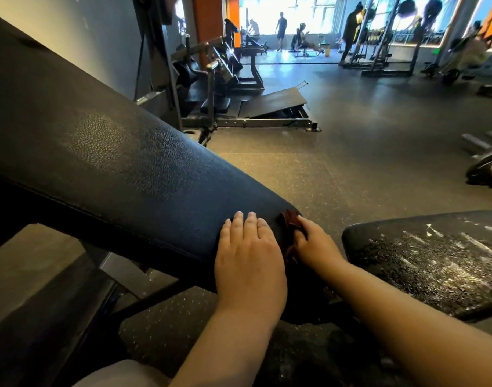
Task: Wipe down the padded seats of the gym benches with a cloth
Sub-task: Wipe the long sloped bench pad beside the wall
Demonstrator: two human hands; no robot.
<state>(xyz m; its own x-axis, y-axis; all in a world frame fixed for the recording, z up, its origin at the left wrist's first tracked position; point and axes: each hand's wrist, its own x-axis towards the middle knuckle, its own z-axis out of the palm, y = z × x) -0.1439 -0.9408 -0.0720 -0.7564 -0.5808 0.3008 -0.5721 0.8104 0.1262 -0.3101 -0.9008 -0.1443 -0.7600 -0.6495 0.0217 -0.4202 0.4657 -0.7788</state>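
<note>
Dim gym floor, machines behind. Left hand [249, 263] flat on long black textured padded backrest [122, 169]; right hand [313, 241] gripping dark red cloth [291, 223] at its end. Worn black seat pad [431, 263] alongside seemingly unwiped.

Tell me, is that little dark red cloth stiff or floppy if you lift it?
Probably floppy: the cloth bunches in folds under the right hand and drapes over the pad's end. Likely light too, since fingertips alone pinch it. It probably wouldn't roll.
</note>
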